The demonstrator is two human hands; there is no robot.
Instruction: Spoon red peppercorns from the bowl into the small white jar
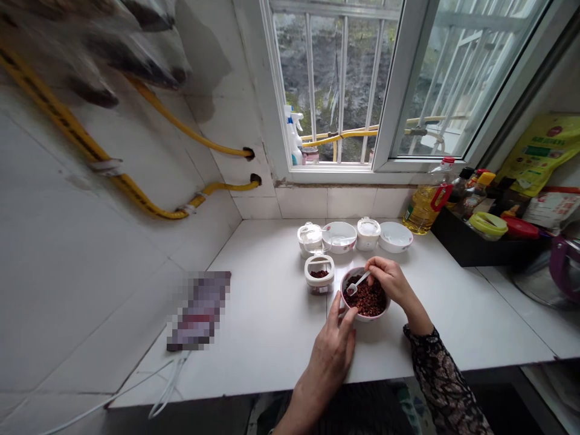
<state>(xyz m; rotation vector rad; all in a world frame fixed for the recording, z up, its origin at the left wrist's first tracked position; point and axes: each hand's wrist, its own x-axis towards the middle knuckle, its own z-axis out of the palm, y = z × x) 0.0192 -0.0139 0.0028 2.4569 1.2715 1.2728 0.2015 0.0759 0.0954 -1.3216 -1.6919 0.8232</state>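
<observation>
My right hand point(389, 281) pinches a small white spoon point(357, 283), its bowl dipped into reddish-brown peppercorns point(369, 299). These fill a white bowl point(365, 317) on the white tiled counter point(272, 338). My left hand point(328, 362) is at the bowl's near left side, with its fingers spread and their tips against the rim. Just left of the bowl stands a clear square container point(319, 273) with a white rim, holding a small amount of the same dark red spice.
Behind stand two white bowls point(339, 237) and two lidded containers point(368, 234). A cooking oil bottle point(426, 202) and a black tray point(471, 241) of condiments are at back right. Yellow hoses point(181, 127) run along the tiled wall. A pixelated object point(199, 311) lies on the counter at left.
</observation>
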